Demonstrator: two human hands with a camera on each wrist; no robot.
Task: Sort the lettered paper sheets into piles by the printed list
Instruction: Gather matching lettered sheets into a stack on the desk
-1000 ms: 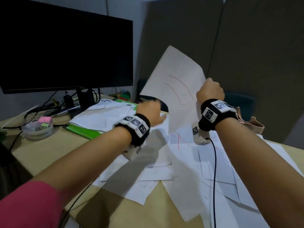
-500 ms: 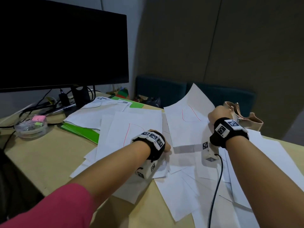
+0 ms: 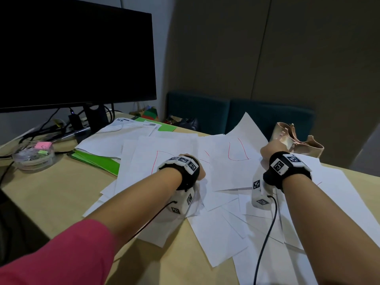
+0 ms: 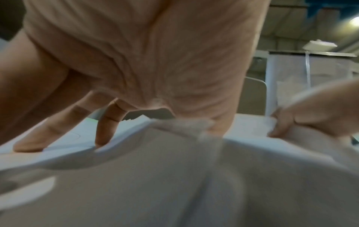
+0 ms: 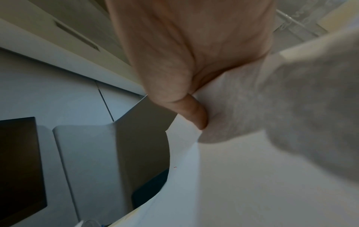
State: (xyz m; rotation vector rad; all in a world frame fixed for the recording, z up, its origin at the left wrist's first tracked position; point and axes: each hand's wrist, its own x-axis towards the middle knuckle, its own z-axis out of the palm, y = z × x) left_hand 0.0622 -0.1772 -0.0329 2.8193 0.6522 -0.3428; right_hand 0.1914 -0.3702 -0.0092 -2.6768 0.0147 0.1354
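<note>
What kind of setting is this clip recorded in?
Most likely an office desk or small meeting booth: a dark monitor with cables stands on a light wooden desk strewn with paper sheets, beside green folders, with padded wall panels behind.

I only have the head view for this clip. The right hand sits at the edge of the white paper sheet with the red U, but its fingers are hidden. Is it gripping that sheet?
Observer: Yes. In the right wrist view, the right hand's thumb pinches the edge of the white paper sheet with the red U.
Operator: And the left hand's fingers, past its wristband?
Observer: The left wrist view shows the left hand with straight fingers, their tips pressing on paper.
Operator: Does the U sheet lie flat by the right hand?
Observer: No. In the right wrist view, its edge curls upward.
</note>
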